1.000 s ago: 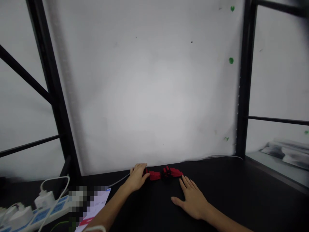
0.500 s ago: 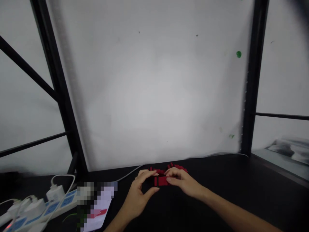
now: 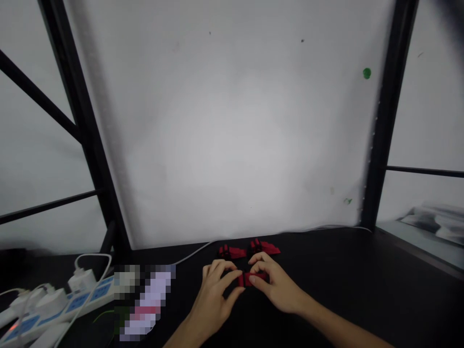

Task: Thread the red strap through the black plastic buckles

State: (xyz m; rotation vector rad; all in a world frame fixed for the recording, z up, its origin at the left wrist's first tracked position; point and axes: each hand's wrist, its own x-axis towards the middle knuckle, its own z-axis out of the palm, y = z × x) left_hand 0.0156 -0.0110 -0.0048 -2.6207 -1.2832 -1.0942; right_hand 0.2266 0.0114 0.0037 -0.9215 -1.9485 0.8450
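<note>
A red folded strap [image 3: 247, 279] with a dark band across it sits between my hands, low in the head view. My right hand [image 3: 277, 287] pinches its right part, thumb on the near face and fingers curled behind. At the strap's left end, the thumb and fingertips of my left hand [image 3: 219, 290] close around the edge. Just behind my hands lie two similar red bundles with black bands, a left one [image 3: 235, 252] and a right one [image 3: 266, 247]. My fingers cover both ends of the strap.
On the left stands a white power strip [image 3: 68, 316] with several plugged-in chargers and cables. Beside it is a pixelated, phone-like light object [image 3: 150, 299]. A grey cable [image 3: 197, 250] runs along the back of the black table [image 3: 326, 280]. Black frame posts flank the white panel [image 3: 232, 121].
The strap between my hands has come a little nearer to me and turned slightly. My left fingers have closed in on its end. More of the two rear bundles shows as the view shifted.
</note>
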